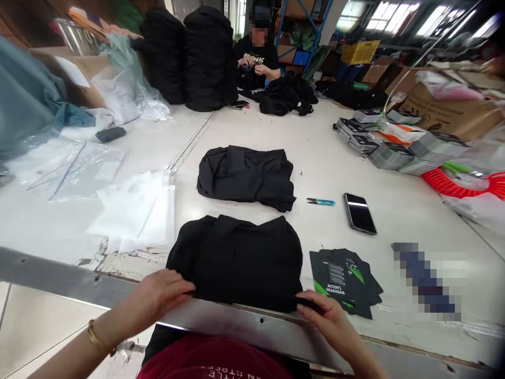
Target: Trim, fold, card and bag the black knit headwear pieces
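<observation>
Fingers of the left hand (155,295) together at the near-left corner of the near black cloth (239,263), touching it; cannot tell whether pinched on it. At the near-right corner of the same cloth, the right hand (327,313), with thumb and fingers closed on a dark fold. Folded flat between both hands, the near black cloth, at the metal table edge (276,332).

Just beyond the near black cloth, a second folded black cloth (246,176). Left of the near black cloth, white translucent sheets (138,210), overlapping. Just right of it, fanned black-and-green cards (343,279) reading "ACTOR'S HEADGEAR". Beyond and right of it, blue-handled snips (321,201), then a phone (360,213), lying flat. Well right of it, a pixelated dark item (426,279). Far beyond it to the right, small boxes (390,154) in a cluster and a red coil (453,185). Far beyond it, tall black stacks (209,60), a loose black pile (286,95) and a seated person (258,58), both hands raised to something dark.
</observation>
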Available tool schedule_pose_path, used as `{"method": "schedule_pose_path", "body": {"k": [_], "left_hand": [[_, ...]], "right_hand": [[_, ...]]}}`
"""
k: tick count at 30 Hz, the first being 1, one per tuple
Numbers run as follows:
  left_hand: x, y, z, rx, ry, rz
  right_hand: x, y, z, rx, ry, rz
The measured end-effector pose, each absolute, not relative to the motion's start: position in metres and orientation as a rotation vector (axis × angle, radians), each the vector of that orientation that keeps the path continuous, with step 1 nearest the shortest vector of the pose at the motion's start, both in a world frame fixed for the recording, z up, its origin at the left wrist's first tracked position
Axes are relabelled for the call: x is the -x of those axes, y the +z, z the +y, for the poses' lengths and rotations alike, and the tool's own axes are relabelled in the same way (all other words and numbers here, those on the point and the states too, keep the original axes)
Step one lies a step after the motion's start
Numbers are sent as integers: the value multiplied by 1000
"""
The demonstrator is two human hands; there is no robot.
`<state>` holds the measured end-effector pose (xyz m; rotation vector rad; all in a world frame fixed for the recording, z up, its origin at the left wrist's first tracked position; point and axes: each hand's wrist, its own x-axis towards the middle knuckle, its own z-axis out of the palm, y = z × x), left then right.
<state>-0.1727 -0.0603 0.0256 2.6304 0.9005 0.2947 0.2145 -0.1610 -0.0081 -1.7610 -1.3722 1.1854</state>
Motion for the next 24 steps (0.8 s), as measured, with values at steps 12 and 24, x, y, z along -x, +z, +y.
{"method": "schedule_pose_path", "body": {"k": [12,24], "left_hand": [[218,17,-60,-2785,381,1167],[175,5,-32,-2142,573,1780]], "right_hand": [[-212,-4,-176,1756,1235,-1258],[-201,-11,-82,2060,492,-1414]]}}
